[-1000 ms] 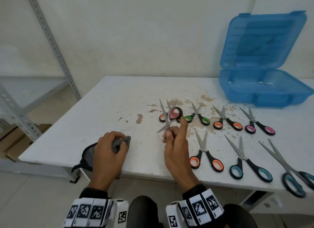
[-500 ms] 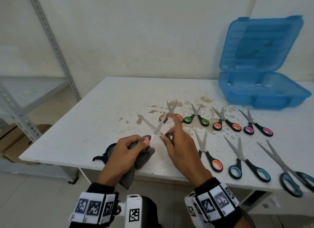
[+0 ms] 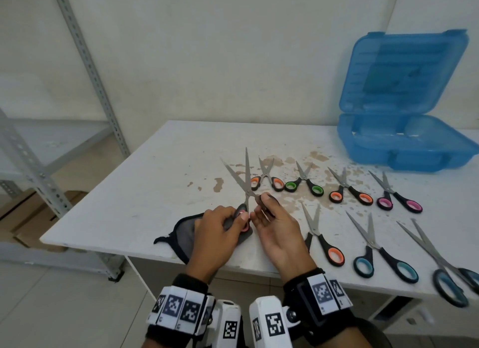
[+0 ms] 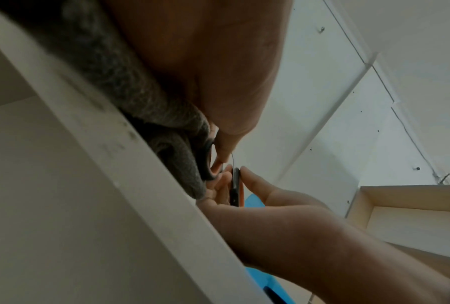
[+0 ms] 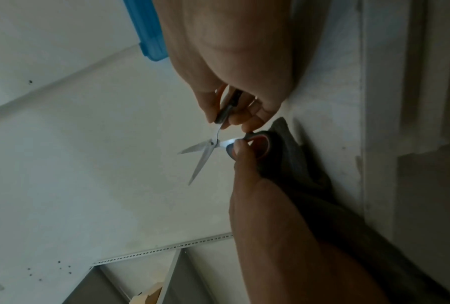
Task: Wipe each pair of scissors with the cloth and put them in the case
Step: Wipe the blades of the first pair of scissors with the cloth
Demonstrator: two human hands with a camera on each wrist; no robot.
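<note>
The pink-handled scissors [image 3: 245, 181] are held over the table's near edge, blades spread and pointing away from me. My left hand [image 3: 239, 218] grips one pink handle loop [image 5: 260, 144], with the grey cloth [image 3: 181, 231] bunched under its palm. My right hand [image 3: 261, 205] pinches the other black handle [image 4: 235, 185] between thumb and fingers. In the right wrist view the bare blades [image 5: 201, 156] stick out past both hands. The blue case [image 3: 404, 150] stands open at the back right, lid upright.
Several more scissors lie spread on the white table [image 3: 145, 192]: a back row with orange [image 3: 274, 183], green [image 3: 308, 187], orange [image 3: 352, 194] and pink [image 3: 401, 202] handles, a front row with orange [image 3: 326, 244] and teal [image 3: 383, 259] ones. A metal shelf upright [image 3: 88, 62] stands left.
The scissors came down from the right hand's raised hold toward the near edge. The left hand, with the cloth, took one handle. The blades swung round to point away.
</note>
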